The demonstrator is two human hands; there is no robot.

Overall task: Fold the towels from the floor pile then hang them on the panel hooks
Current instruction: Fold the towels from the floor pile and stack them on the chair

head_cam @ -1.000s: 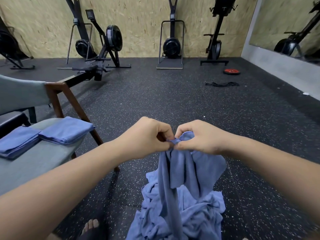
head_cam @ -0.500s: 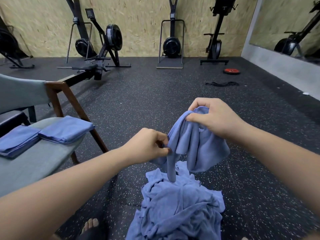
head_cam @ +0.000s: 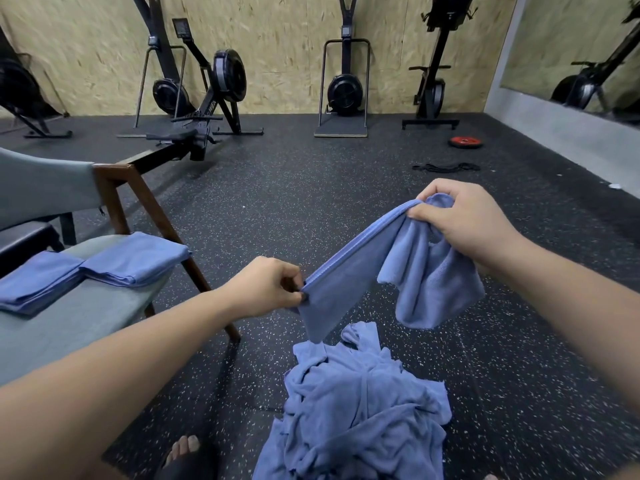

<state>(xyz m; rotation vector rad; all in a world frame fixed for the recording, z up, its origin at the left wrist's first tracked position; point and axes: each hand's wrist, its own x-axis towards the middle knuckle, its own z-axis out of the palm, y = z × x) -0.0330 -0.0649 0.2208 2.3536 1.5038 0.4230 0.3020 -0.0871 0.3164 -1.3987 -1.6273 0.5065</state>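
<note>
I hold one blue towel (head_cam: 408, 271) in the air above the floor pile. My left hand (head_cam: 266, 289) pinches one corner of its hem, low and near the centre. My right hand (head_cam: 464, 220) grips the other end of that hem, higher and to the right, with a bunch of cloth hanging below it. The hem is stretched taut between my hands. The crumpled pile of blue towels (head_cam: 360, 410) lies on the dark rubber floor right under them. Two folded blue towels (head_cam: 135, 261) (head_cam: 38, 282) lie on the grey chair seat (head_cam: 79, 320) at left.
A wooden-legged grey chair (head_cam: 138, 206) stands at left. Rowing and ski machines (head_cam: 207, 95) line the wooden back wall. A red weight plate (head_cam: 465, 142) and a black band (head_cam: 446, 167) lie on the floor far right. My foot (head_cam: 183, 452) shows at the bottom.
My hands moved apart: the right rose and went right, the left dropped slightly left. The towel lifted off the pile and its hem is now stretched between them.
</note>
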